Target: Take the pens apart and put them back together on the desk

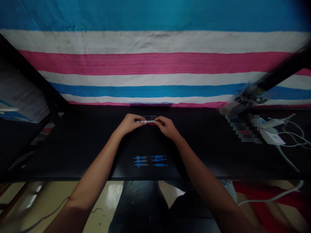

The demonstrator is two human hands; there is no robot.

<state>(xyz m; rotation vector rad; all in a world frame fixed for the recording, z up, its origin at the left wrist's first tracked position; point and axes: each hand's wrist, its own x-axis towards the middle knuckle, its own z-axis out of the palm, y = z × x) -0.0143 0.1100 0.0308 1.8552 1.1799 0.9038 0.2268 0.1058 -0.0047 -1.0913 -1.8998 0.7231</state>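
Note:
Near the back of the black table, my left hand point(131, 123) pinches the left end of a white pen point(150, 121). My right hand point(166, 126) has its fingers closed at the pen's right end. Dark pens point(150, 117) lie just behind the white one, between both hands, and something red shows beneath it. Closer to the front edge, three blue pens point(150, 160) lie side by side, pointing left to right.
A striped cloth point(155, 63) hangs behind the black table point(80, 145). On the right are a white power strip point(272, 136) with cables and a plastic bag point(245, 98) by a dark post. Papers point(23, 94) stand at the left.

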